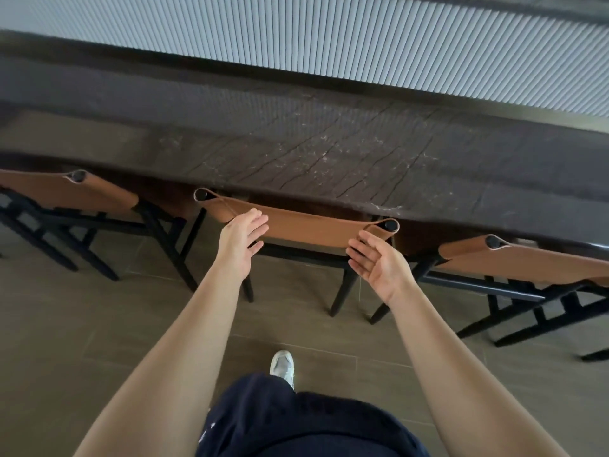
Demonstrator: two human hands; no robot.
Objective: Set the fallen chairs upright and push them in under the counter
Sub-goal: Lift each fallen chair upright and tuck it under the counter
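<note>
Three chairs with tan leather backrests and black frames stand upright along the dark stone counter (329, 150). The middle chair (309, 225) is tucked under the counter edge, right in front of me. My left hand (242, 237) is open, fingers apart, at the left part of its backrest, touching or just off the leather. My right hand (375, 258) is open, palm turned up, just below the backrest's right end near the black post. The left chair (66, 191) and right chair (527, 262) stand on either side, also at the counter.
A ribbed light-grey panel (329, 37) runs behind the counter. The floor (99, 324) is brown tile. My shoe (282, 364) and dark shorts (296, 423) show below. Black chair legs stick out onto the floor at left and right.
</note>
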